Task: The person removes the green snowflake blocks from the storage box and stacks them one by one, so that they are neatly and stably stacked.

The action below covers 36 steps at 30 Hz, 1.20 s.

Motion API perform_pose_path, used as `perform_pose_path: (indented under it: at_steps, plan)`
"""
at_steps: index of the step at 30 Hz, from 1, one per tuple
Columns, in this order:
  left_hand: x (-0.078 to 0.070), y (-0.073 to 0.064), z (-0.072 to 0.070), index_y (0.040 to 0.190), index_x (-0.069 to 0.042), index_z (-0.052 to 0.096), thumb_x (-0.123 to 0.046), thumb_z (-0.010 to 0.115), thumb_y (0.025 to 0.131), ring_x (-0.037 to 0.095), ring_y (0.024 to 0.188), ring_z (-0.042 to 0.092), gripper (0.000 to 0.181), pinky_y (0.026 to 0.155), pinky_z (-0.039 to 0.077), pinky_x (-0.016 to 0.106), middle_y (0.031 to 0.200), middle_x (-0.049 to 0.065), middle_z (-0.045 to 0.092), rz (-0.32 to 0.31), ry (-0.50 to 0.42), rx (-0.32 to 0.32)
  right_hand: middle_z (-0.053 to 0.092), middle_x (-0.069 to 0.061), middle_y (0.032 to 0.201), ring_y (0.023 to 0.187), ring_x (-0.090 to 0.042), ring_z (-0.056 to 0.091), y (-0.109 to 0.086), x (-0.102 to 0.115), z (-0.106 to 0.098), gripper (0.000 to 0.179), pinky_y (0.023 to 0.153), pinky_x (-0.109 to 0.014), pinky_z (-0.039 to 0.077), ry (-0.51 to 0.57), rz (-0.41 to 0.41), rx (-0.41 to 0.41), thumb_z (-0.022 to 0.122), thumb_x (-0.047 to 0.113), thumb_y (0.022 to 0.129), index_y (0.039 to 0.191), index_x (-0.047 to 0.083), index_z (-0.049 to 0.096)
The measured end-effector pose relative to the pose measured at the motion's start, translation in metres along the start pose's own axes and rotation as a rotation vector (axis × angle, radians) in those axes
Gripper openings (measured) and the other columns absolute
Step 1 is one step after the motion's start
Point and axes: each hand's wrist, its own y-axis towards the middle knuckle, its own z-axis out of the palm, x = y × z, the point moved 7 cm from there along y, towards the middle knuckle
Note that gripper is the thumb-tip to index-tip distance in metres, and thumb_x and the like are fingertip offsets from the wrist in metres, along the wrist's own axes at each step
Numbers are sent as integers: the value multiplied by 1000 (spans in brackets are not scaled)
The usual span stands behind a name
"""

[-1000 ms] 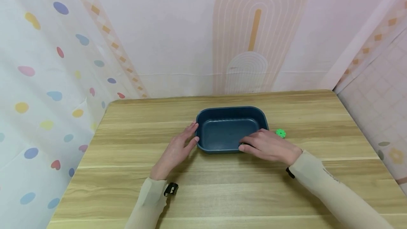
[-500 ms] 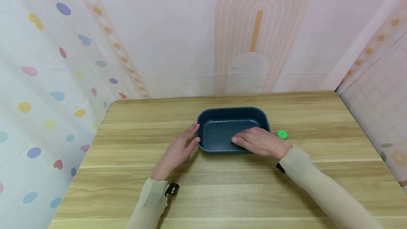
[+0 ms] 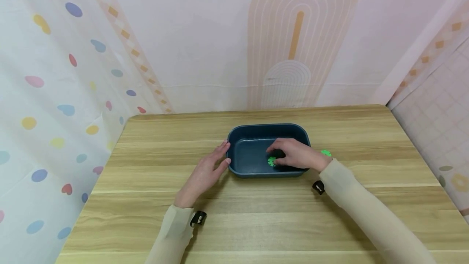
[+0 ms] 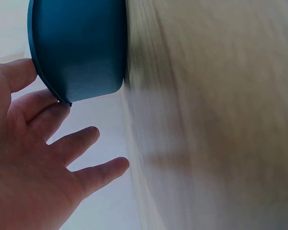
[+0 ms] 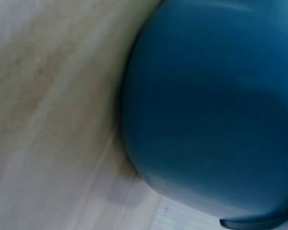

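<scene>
A dark blue oval-cornered box (image 3: 253, 174) sits on the table. My left hand (image 3: 201, 176) rests at its left end, thumb and fingers relaxed; in the left wrist view, the fingertips (image 4: 53, 112) are right at the rim and the other fingers spread out below. Inside the box lies a small green notched disc (image 3: 272, 161). Over it arches my right hand (image 3: 294, 154), thumb and fingers apart, with the thumb tip beside the disc. The right wrist view is mostly filled by the box's outer wall (image 5: 206, 120), with the right hand's fingers hidden.
A second green notched disc (image 3: 325, 152) lies on the wooden table (image 3: 234, 223) to the right of the box, partly hidden behind the right wrist. A patterned curtain (image 3: 198, 40) hangs along the table's back edge.
My right hand moved from the near right rim leftward into the box, and its fingers have spread apart. A green disc now shows beneath it. The left hand stayed at the rim.
</scene>
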Motion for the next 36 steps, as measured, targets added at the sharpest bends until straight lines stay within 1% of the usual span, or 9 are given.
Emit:
perform_pose_path:
  at_steps: [4, 10, 21, 29, 32, 36]
  plan:
    - [0, 0, 0, 158, -5, 42, -25, 55, 109, 27, 151, 34, 53, 120, 32, 50, 164, 10, 35, -4, 3, 1, 69, -8, 122, 114, -25, 65, 4, -4, 1, 35, 99, -43, 54, 20, 31, 32, 79, 11, 92, 125, 2, 72]
    - [0, 0, 0, 157, -5, 43, -25, 55, 109, 27, 151, 35, 53, 120, 32, 49, 164, 9, 36, -2, 5, -3, 68, -6, 118, 106, -21, 64, 7, -9, 3, 34, 95, -41, 55, 15, 61, 62, 82, 12, 90, 122, 4, 73]
    - [0, 0, 0, 157, -5, 43, -25, 55, 109, 27, 151, 35, 54, 120, 33, 50, 164, 10, 36, -8, 10, -5, 66, -6, 117, 103, -21, 61, 10, -11, 6, 32, 94, -39, 54, 1, 70, 97, 83, 10, 88, 118, 5, 73]
    - [1, 0, 1, 158, -7, 41, -26, 54, 110, 28, 151, 34, 54, 120, 32, 50, 165, 8, 34, -18, 2, 2, 65, -3, 113, 101, -19, 60, 12, -12, 9, 30, 93, -39, 53, -15, 51, 107, 84, 12, 88, 115, 7, 72]
    - [1, 0, 1, 159, -7, 41, -26, 54, 110, 28, 151, 34, 54, 120, 32, 50, 165, 8, 34, -22, 2, 5, 65, -2, 112, 101, -18, 59, 14, -13, 9, 29, 93, -38, 53, -25, 56, 114, 84, 13, 88, 113, 8, 73]
    - [1, 1, 0, 159, -7, 41, -26, 54, 110, 28, 151, 34, 54, 120, 32, 50, 165, 8, 34, -27, 3, 7, 63, -1, 111, 98, -17, 57, 16, -12, 12, 26, 91, -37, 53, -67, 79, 132, 83, 13, 88, 111, 9, 72]
